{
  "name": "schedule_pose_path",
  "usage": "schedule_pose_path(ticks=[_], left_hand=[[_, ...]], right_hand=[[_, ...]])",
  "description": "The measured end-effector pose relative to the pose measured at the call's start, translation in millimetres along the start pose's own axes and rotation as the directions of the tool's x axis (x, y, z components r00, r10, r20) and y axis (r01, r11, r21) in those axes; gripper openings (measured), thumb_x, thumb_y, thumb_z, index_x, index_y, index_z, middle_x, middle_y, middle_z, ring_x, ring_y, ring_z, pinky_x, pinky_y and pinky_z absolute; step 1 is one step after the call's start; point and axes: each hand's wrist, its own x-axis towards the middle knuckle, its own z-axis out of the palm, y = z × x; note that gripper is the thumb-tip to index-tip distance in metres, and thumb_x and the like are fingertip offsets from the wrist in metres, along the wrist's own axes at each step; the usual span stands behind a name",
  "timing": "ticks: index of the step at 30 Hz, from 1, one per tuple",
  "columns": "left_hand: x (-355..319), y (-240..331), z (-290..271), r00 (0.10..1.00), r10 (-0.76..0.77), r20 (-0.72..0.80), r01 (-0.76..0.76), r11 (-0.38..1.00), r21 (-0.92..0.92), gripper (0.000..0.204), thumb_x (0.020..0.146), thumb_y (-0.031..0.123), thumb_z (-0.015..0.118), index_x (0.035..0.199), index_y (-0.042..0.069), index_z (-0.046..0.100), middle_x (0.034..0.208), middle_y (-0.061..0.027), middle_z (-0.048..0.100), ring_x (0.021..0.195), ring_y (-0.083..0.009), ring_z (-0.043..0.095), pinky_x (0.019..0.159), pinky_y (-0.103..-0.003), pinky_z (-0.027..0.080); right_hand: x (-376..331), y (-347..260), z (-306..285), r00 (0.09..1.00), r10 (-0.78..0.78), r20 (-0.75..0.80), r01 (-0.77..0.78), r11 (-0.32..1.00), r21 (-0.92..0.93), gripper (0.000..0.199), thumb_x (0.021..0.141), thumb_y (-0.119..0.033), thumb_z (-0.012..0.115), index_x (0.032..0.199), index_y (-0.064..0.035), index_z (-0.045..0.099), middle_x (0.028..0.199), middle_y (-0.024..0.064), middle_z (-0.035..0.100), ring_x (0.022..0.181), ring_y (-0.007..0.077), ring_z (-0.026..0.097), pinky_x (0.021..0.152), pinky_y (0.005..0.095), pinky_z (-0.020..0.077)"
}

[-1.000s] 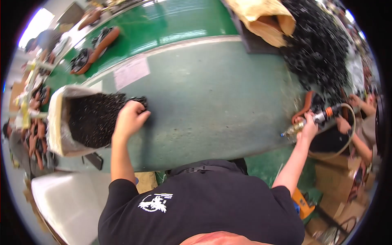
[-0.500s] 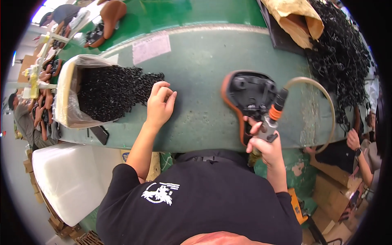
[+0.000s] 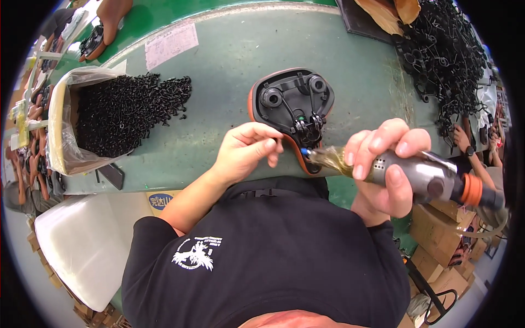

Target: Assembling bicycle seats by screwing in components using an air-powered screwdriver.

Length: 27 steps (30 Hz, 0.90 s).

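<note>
A bicycle saddle (image 3: 288, 86) with a brown rim lies upside down near the table's front edge, its black underside showing springs and a clamp. My right hand (image 3: 385, 164) is wrapped round a grey pneumatic screwdriver (image 3: 418, 176) with an orange ring. The tool lies almost level, its tape-wrapped front and blue tip pointing left, over or close to the saddle's narrow nose. At the saddle's left edge is my left hand (image 3: 249, 150), fingers curled and thumb near the forefinger; whatever they hold is hidden. Black screws (image 3: 123, 112) spill from a plastic-lined box (image 3: 57, 128) on the left.
A dark phone (image 3: 113, 176) lies by the box. Tangled black metal parts (image 3: 445, 65) are heaped at the far right beside a brown paper bag (image 3: 383, 13). A white foam block (image 3: 76, 246) stands lower left. Another person's hand (image 3: 462, 138) is at the right edge.
My left hand has moved from the screws to the saddle. My right hand has lifted the screwdriver and swung its tip leftward. The saddle sits further left, with its nose nearer me.
</note>
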Motion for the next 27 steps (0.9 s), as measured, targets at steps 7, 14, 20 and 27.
schedule_pose_path(ticks=[7, 14, 20, 27], left_hand=[[12.8, -1.0, 21.5, 0.998, 0.018, 0.065, -0.006, 0.983, -0.183, 0.018, 0.104, 0.002, 0.072, 0.121, -0.004, 0.076, 0.11, -0.017, 0.075, 0.083, -0.0211, 0.074, 0.071, -0.034, 0.063], [17.7, 0.9, 13.2, 0.996, -0.023, 0.083, 0.034, 0.99, -0.135, 0.017, 0.105, 0.006, 0.071, 0.116, -0.006, 0.076, 0.103, -0.0169, 0.076, 0.081, -0.0211, 0.075, 0.062, -0.034, 0.062], [34.8, 14.5, 10.7, 0.942, 0.268, 0.204, -0.335, 0.809, 0.483, 0.034, 0.103, 0.022, 0.077, 0.122, -0.005, 0.071, 0.118, -0.0185, 0.072, 0.101, -0.0265, 0.072, 0.082, -0.037, 0.06], [58.6, 16.7, -9.3, 0.764, 0.597, 0.245, -0.232, -0.1, 0.968, 0.063, 0.072, 0.012, 0.091, 0.13, 0.002, 0.068, 0.122, -0.017, 0.068, 0.112, -0.035, 0.067, 0.097, -0.044, 0.056]], right_hand=[[14.6, 15.6, 10.5, 0.971, -0.171, 0.168, 0.172, 0.985, 0.006, 0.027, 0.099, -0.005, 0.059, 0.123, -0.0077, 0.047, 0.112, 0.0143, 0.058, 0.073, 0.0208, 0.068, 0.077, 0.0438, 0.0573], [13.1, 11.5, 8.8, 0.979, -0.082, 0.189, 0.099, 0.992, -0.083, 0.032, 0.097, 0.0, 0.059, 0.124, -0.0082, 0.044, 0.113, 0.0172, 0.059, 0.074, 0.0216, 0.068, 0.079, 0.0458, 0.0592], [25.7, 9.1, 9.2, 0.928, -0.161, 0.336, 0.216, 0.967, -0.134, 0.035, 0.092, 0.002, 0.067, 0.119, -0.0075, 0.048, 0.109, 0.0179, 0.065, 0.077, 0.0237, 0.072, 0.074, 0.045, 0.0624], [43.4, 27.2, 4.8, 0.937, -0.099, 0.335, 0.198, 0.941, -0.275, 0.035, 0.095, 0.004, 0.062, 0.125, -0.0071, 0.049, 0.114, 0.0198, 0.062, 0.081, 0.0237, 0.068, 0.086, 0.049, 0.0596]])
